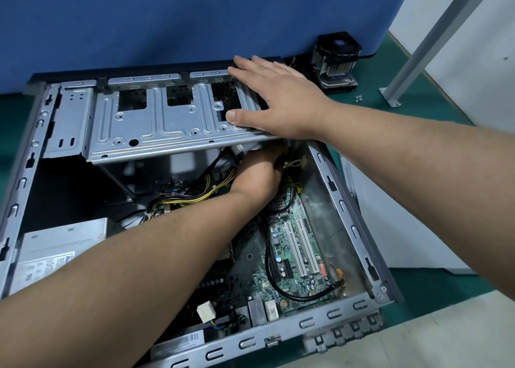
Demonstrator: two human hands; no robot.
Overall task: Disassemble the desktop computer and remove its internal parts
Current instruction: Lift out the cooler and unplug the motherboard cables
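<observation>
Right arm: reaches in from 3 o'clock, forearm bare and stretched toward the far side of the case.
Right hand [274,97]: palm down with fingers straight and spread, thumb pointing toward 9 o'clock; it presses flat on the right end of the drive cage [156,119].
Left arm: enters from 7 o'clock and runs diagonally up over the motherboard [289,259].
Left hand [257,174]: wrist bent, reaching under the near edge of the drive cage; its fingers are hidden beneath the metal, so I cannot tell whether they are spread or pinching anything.
Computer case [342,206]: lies open on its side at the centre of a green bench mat [434,306], its rims grey stamped steel with slotted tabs.
Drive cage: a ribbed, silver sheet-metal tray with square cut-outs, across the 12 o'clock side of the case.
Motherboard: green, dense with small parts and two long white slots, at 5 o'clock inside the case.
Cables [195,195]: a yellow and black bundle just left of the left hand.
Power supply [55,253]: a plain grey box with a label, at 8 o'clock.
Cooler [335,61]: a black fan on finned metal, standing on the mat at 1 o'clock, apart from the case.
Screws [359,98]: a few small ones on the mat near the cooler.
Backdrop: a blue panel [167,19] behind the case.
</observation>
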